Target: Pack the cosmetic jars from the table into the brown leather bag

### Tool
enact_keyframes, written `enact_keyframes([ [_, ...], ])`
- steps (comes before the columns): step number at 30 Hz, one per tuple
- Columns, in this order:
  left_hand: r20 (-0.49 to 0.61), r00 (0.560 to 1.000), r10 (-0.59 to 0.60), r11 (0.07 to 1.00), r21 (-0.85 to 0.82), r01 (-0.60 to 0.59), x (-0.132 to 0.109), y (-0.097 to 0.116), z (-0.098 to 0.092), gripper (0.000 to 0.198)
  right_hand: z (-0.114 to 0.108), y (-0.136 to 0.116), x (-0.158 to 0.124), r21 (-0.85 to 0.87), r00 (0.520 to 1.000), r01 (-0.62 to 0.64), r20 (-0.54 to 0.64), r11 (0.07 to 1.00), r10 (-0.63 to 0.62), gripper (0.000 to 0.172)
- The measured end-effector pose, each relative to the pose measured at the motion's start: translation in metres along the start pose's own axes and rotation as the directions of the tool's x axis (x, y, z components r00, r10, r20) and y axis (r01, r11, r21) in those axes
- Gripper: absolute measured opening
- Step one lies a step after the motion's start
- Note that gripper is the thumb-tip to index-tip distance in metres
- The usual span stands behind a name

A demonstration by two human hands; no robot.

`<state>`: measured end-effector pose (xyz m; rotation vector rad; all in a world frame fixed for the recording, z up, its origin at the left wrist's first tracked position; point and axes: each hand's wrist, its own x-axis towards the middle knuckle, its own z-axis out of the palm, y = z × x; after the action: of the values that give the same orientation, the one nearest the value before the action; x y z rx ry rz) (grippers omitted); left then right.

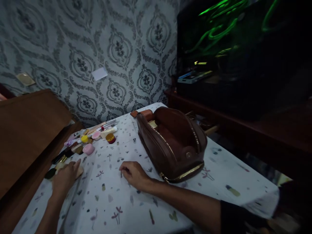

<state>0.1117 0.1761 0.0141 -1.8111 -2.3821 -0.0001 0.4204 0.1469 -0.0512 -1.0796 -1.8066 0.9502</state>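
Note:
My left hand (64, 177) lies over the near end of a group of cosmetics, one digit stretched out. Under and beside it shows a beige item (80, 172), partly covered by the hand. A round dark lid (50, 174) lies just left of it. My right hand (134, 174) rests above the white patterned tablecloth (131, 214), fingers loosely curled, with nothing visible in them. Beyond my right forearm stands a brown cosmetic bag (148, 143), its zipped top gaping. Inside the bag is a pale yellowish item (152, 124).
Several cosmetics lie along the table's left side, including a pink rounded container (88, 149), a yellow-lidded jar (110, 138) and a cream tube (109, 132). An orange-brown case (146, 113) sits behind the bag. A brown board (29, 130) borders the left; a dark screen (239, 71) stands right.

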Motion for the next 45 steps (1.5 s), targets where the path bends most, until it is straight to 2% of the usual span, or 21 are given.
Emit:
enact_keyframes([
  [4,0.092,0.996,-0.015,0.989,-0.146,0.029,-0.007,-0.005,0.003,0.067,-0.002,-0.001,-0.001,0.0,1.0,-0.005,-0.003,1.0,0.005,0.028],
  [10,0.072,0.99,0.121,0.971,-0.214,-0.103,-0.013,-0.006,0.004,0.054,-0.003,-0.003,-0.002,-0.01,1.0,-0.007,-0.007,1.0,0.007,0.026],
  [14,0.124,0.984,0.124,0.967,-0.238,-0.092,-0.023,0.0,0.001,0.053,-0.001,-0.002,-0.001,-0.011,1.0,-0.012,-0.003,1.0,0.012,0.027],
  [16,0.139,0.979,0.151,0.959,-0.262,-0.11,-0.031,0.011,-0.001,0.055,-0.001,-0.001,-0.001,-0.011,1.0,-0.008,-0.001,1.0,0.008,0.027],
  [20,0.119,0.941,0.316,0.894,-0.37,-0.254,-0.046,0.041,-0.005,0.052,-0.002,-0.002,-0.002,-0.013,1.0,0.009,-0.006,1.0,-0.009,0.027],
  [24,-0.01,0.899,0.439,0.765,-0.52,-0.379,-0.048,0.072,-0.002,0.052,-0.004,-0.004,-0.001,-0.03,1.0,0.021,-0.02,0.999,-0.022,0.026],
  [28,-0.124,0.863,0.489,0.659,-0.596,-0.459,-0.03,0.097,-0.002,0.053,-0.004,-0.003,0.001,-0.03,0.999,0.032,-0.013,0.999,-0.033,0.025],
  [30,-0.149,0.875,0.461,0.671,-0.586,-0.453,-0.016,0.108,-0.003,0.051,-0.004,-0.001,0.003,-0.019,0.999,0.034,-0.007,0.999,-0.034,0.023],
  [32,-0.14,0.907,0.396,0.723,-0.562,-0.402,0.001,0.116,-0.002,0.049,-0.003,0.001,0.004,-0.001,0.999,0.034,0.006,0.999,-0.034,0.022],
  [34,-0.139,0.937,0.321,0.78,-0.522,-0.345,0.015,0.119,0.001,0.047,-0.002,0.003,0.004,0.016,0.999,0.036,0.014,0.999,-0.036,0.02],
  [37,-0.127,0.955,0.267,0.829,-0.476,-0.295,0.025,0.119,0.006,0.044,-0.001,0.005,0.004,0.03,0.999,0.043,0.019,0.999,-0.043,0.019],
  [40,-0.093,0.952,0.29,0.834,-0.463,-0.299,0.018,0.118,0.006,0.044,-0.002,0.004,0.003,0.029,0.998,0.051,0.022,0.998,-0.052,0.019],
  [45,-0.023,0.937,0.35,0.826,-0.463,-0.32,-0.012,0.114,0.0,0.051,-0.003,0.002,0.003,0.021,0.998,0.057,0.026,0.998,-0.058,0.019],
])
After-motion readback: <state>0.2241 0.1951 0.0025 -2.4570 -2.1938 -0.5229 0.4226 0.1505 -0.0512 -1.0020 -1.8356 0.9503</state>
